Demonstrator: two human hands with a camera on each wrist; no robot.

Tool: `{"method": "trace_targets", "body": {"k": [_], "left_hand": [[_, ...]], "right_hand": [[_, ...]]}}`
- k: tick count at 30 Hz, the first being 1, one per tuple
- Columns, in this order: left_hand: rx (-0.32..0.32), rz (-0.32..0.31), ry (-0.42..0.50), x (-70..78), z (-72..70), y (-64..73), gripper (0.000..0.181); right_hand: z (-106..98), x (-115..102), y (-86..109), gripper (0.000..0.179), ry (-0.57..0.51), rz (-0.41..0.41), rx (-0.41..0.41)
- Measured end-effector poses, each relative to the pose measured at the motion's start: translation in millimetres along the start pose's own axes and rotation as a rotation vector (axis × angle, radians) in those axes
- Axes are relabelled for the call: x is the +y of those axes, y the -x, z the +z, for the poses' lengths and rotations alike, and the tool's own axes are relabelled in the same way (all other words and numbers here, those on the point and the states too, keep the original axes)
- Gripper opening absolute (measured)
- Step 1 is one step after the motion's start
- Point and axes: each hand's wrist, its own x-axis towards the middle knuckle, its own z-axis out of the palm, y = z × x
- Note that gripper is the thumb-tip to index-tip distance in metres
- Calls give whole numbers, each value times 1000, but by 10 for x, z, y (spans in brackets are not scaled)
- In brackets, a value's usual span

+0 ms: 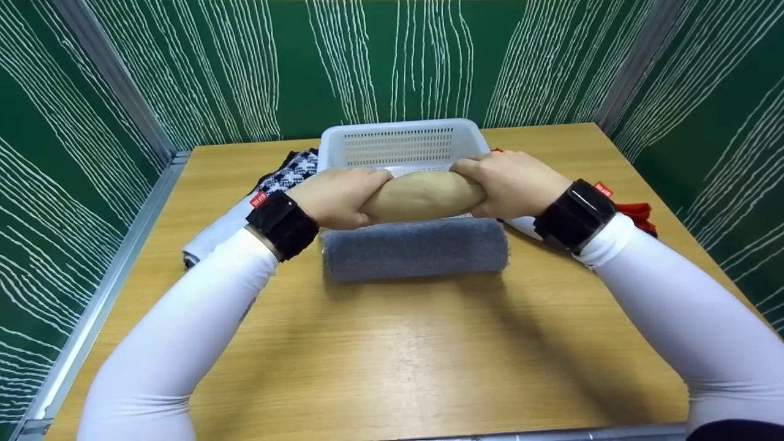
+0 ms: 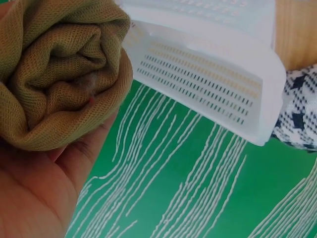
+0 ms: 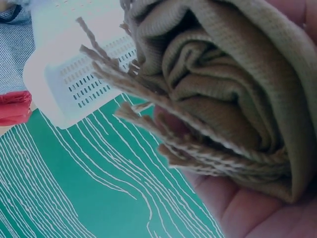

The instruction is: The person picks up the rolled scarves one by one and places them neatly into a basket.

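A rolled tan scarf (image 1: 425, 196) is held up in the air between both hands, in front of the white basket (image 1: 398, 130). My left hand (image 1: 340, 199) grips its left end, and my right hand (image 1: 511, 184) grips the right end. In the left wrist view the scarf's coiled end (image 2: 64, 74) shows folded layers. Twisted fringe (image 3: 198, 144) hangs from the other end in the right wrist view. Below the scarf, a grey rolled cloth (image 1: 416, 250) lies on the table. The scarf and hands hide part of the basket's near side.
Left of the basket lies a black-and-white patterned cloth (image 1: 297, 171), with a pale folded cloth (image 1: 223, 229) nearer. A red item (image 1: 634, 214) lies at the right, partly behind my right wrist. Green panels with white lines (image 1: 392, 61) enclose the wooden table (image 1: 392, 355).
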Motion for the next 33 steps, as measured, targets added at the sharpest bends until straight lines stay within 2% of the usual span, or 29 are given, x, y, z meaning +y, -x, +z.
{"method": "trace_targets", "body": {"k": [6, 15, 33], "left_hand": [[1, -25, 3, -30, 2, -26, 56], [23, -29, -6, -78, 9, -67, 52], [26, -60, -19, -183, -48, -168, 54]], "right_hand": [[0, 26, -53, 52, -6, 11, -5], [9, 64, -114, 48, -9, 4, 23], [-27, 162, -252, 51, -5, 29, 16]]}}
